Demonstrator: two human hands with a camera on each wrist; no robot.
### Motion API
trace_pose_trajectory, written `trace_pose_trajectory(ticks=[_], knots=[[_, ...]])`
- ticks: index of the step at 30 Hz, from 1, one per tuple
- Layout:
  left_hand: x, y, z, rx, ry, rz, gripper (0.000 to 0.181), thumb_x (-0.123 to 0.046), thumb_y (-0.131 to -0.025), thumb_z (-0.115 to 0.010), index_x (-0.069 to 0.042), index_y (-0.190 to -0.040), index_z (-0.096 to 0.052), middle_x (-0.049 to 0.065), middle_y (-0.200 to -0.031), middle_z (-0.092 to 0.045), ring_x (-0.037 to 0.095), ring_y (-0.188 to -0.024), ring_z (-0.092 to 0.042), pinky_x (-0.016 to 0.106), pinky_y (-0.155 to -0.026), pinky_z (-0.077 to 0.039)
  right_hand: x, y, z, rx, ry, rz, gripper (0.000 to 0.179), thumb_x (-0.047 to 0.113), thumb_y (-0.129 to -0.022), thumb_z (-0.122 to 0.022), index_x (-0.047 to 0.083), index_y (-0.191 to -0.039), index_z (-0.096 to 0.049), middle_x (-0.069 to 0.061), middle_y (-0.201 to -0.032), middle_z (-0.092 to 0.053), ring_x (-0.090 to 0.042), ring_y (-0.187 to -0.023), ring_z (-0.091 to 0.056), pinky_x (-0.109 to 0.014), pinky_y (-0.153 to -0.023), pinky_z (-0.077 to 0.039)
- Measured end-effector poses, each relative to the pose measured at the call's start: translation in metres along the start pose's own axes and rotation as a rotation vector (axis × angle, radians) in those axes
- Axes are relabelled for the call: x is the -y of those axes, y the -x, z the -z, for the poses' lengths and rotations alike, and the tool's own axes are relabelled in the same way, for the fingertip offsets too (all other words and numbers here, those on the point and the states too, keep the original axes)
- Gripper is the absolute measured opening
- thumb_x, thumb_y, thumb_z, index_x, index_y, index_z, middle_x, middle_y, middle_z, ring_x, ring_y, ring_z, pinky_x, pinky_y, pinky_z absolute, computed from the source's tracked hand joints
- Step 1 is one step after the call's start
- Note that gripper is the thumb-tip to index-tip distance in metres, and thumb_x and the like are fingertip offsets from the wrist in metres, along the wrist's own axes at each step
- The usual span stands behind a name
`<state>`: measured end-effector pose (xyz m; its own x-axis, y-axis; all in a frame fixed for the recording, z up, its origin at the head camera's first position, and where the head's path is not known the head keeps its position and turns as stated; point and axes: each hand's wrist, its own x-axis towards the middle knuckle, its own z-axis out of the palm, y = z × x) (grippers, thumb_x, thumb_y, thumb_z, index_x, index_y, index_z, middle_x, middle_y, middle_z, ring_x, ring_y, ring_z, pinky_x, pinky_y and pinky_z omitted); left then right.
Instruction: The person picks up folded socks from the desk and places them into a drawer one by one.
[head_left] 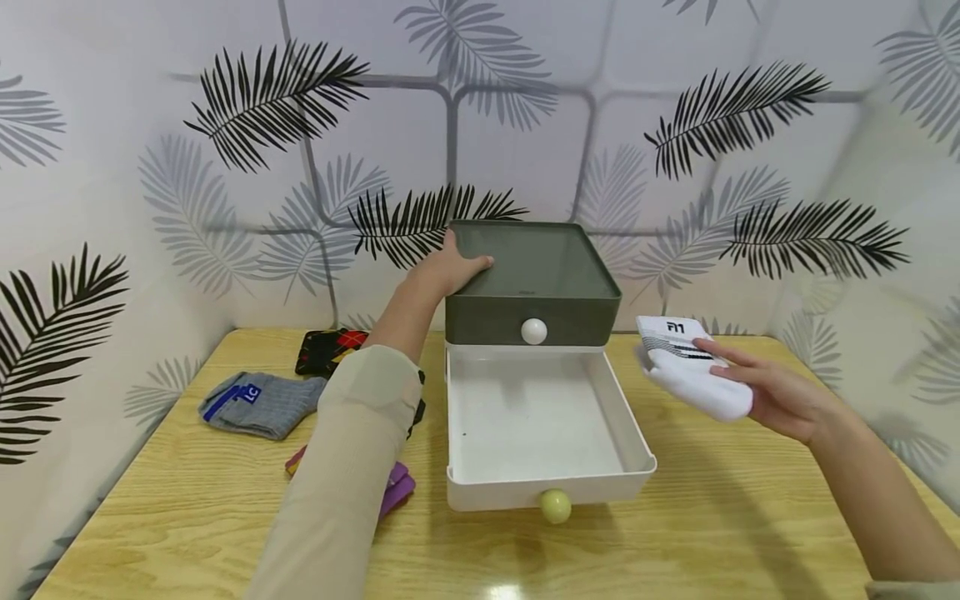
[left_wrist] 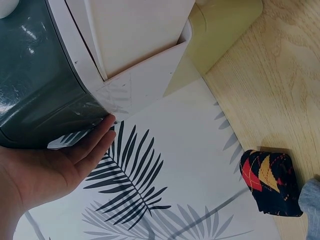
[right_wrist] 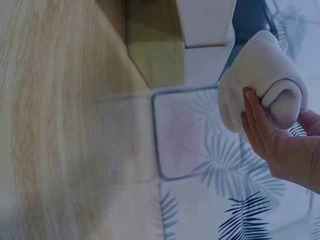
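My left hand (head_left: pixel 448 265) rests at the left side of a dark green drawer box (head_left: pixel 536 260), thumb lying over its top. In the left wrist view the fingers of that hand (left_wrist: pixel 55 170) stretch out straight along the box's side. Below the green section, a white drawer (head_left: pixel 517 417) stands pulled out, with nothing inside it but a small dark speck. To the right of the box my right hand (head_left: pixel 791 398) holds a folded pair of white socks (head_left: pixel 678 358) off the table, gripped between fingers and thumb. Their cuff has grey and black stripes and dark lettering.
Left of the box lie folded grey socks (head_left: pixel 262 406) with a blue patch, black argyle socks (head_left: pixel 324 353) and purple socks (head_left: pixel 396 490) partly hidden by my left sleeve. The wooden table (head_left: pixel 180 508) meets leaf-patterned sheeting (head_left: pixel 517 158) behind and at both sides.
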<state>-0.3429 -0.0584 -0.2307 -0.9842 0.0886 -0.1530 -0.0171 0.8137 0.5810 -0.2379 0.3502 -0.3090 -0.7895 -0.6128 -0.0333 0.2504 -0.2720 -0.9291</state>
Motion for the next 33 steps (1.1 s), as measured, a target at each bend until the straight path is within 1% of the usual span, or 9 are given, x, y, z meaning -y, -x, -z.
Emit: trace_pose_trajectory(ticks=[4, 9, 15, 18, 22, 25, 29, 31, 33], knots=[[0.0, -0.001, 0.0, 0.002, 0.001, -0.003, 0.088, -0.058, -0.09, -0.04, -0.016, -0.147, 0.011, 0.019, -0.143, -0.032, 0.034, -0.122, -0.04, 0.045, -0.097, -0.032, 0.006, 0.007, -0.018, 0.004, -0.01, 0.016, 0.049, -0.001, -0.1, -0.026, 0.022, -0.127, -0.058, 0.0, -0.119, -0.054, -0.019, -0.097, -0.057, -0.03, -0.076, -0.049], [0.001, -0.003, 0.0, -0.005, -0.008, -0.007, 0.089, -0.059, -0.09, -0.04, -0.015, -0.147, 0.011, 0.019, -0.141, -0.034, 0.034, -0.12, -0.042, 0.046, -0.096, -0.033, 0.01, 0.013, -0.04, 0.012, 0.034, 0.015, 0.048, 0.0, -0.1, -0.027, 0.025, -0.129, -0.056, 0.001, -0.121, -0.052, -0.019, -0.097, -0.058, -0.031, -0.076, -0.049], [0.001, -0.004, 0.0, -0.003, -0.008, -0.003, 0.089, -0.059, -0.09, -0.04, -0.016, -0.147, 0.011, 0.019, -0.141, -0.034, 0.034, -0.12, -0.041, 0.046, -0.096, -0.033, 0.01, 0.013, -0.061, 0.012, 0.087, 0.002, 0.049, -0.001, -0.099, -0.03, 0.026, -0.131, -0.054, 0.001, -0.123, -0.05, -0.019, -0.098, -0.057, -0.03, -0.077, -0.048], [0.0, -0.004, -0.001, 0.001, -0.009, 0.001, 0.089, -0.059, -0.089, -0.04, -0.016, -0.147, 0.011, 0.019, -0.141, -0.034, 0.034, -0.12, -0.042, 0.045, -0.096, -0.033, 0.008, 0.011, -0.07, 0.016, 0.117, -0.021, 0.048, 0.0, -0.099, -0.031, 0.027, -0.133, -0.052, 0.002, -0.125, -0.048, -0.018, -0.099, -0.056, -0.03, -0.077, -0.048], [0.001, -0.005, -0.001, 0.003, -0.01, 0.003, 0.089, -0.059, -0.089, -0.04, -0.016, -0.147, 0.012, 0.019, -0.141, -0.034, 0.034, -0.12, -0.041, 0.045, -0.096, -0.033, 0.004, 0.007, -0.082, -0.011, 0.173, -0.063, 0.047, 0.002, -0.099, -0.036, 0.03, -0.133, -0.052, 0.003, -0.127, -0.045, -0.017, -0.098, -0.055, -0.03, -0.077, -0.048], [0.001, -0.006, -0.001, 0.002, -0.009, 0.004, 0.089, -0.059, -0.089, -0.04, -0.016, -0.147, 0.012, 0.02, -0.141, -0.034, 0.034, -0.121, -0.041, 0.045, -0.096, -0.033, 0.001, 0.0, -0.091, -0.035, 0.212, -0.085, 0.045, 0.003, -0.097, -0.04, 0.03, -0.131, -0.054, 0.003, -0.127, -0.046, -0.016, -0.098, -0.055, -0.03, -0.076, -0.048], [0.002, -0.006, -0.001, 0.0, -0.008, 0.005, 0.089, -0.06, -0.089, -0.039, -0.017, -0.147, 0.012, 0.019, -0.142, -0.033, 0.034, -0.121, -0.041, 0.046, -0.096, -0.033, -0.006, -0.012, -0.101, -0.038, 0.256, -0.108, 0.044, 0.004, -0.096, -0.043, 0.029, -0.13, -0.055, 0.0, -0.125, -0.049, -0.016, -0.096, -0.056, -0.028, -0.075, -0.048], [0.002, -0.006, -0.002, -0.003, -0.007, 0.004, 0.089, -0.06, -0.089, -0.039, -0.017, -0.147, 0.012, 0.019, -0.142, -0.032, 0.034, -0.121, -0.04, 0.046, -0.097, -0.033, -0.01, -0.018, -0.106, -0.058, 0.295, -0.12, 0.043, 0.005, -0.096, -0.045, 0.029, -0.129, -0.056, -0.002, -0.125, -0.049, -0.015, -0.093, -0.057, -0.028, -0.074, -0.048], [0.001, -0.005, -0.001, -0.006, -0.007, 0.003, 0.089, -0.06, -0.089, -0.04, -0.017, -0.147, 0.012, 0.019, -0.142, -0.032, 0.034, -0.122, -0.04, 0.046, -0.097, -0.032, -0.013, -0.025, -0.112, -0.097, 0.354, -0.13, 0.04, 0.007, -0.095, -0.049, 0.027, -0.129, -0.056, -0.005, -0.126, -0.047, -0.015, -0.091, -0.057, -0.028, -0.072, -0.049]])
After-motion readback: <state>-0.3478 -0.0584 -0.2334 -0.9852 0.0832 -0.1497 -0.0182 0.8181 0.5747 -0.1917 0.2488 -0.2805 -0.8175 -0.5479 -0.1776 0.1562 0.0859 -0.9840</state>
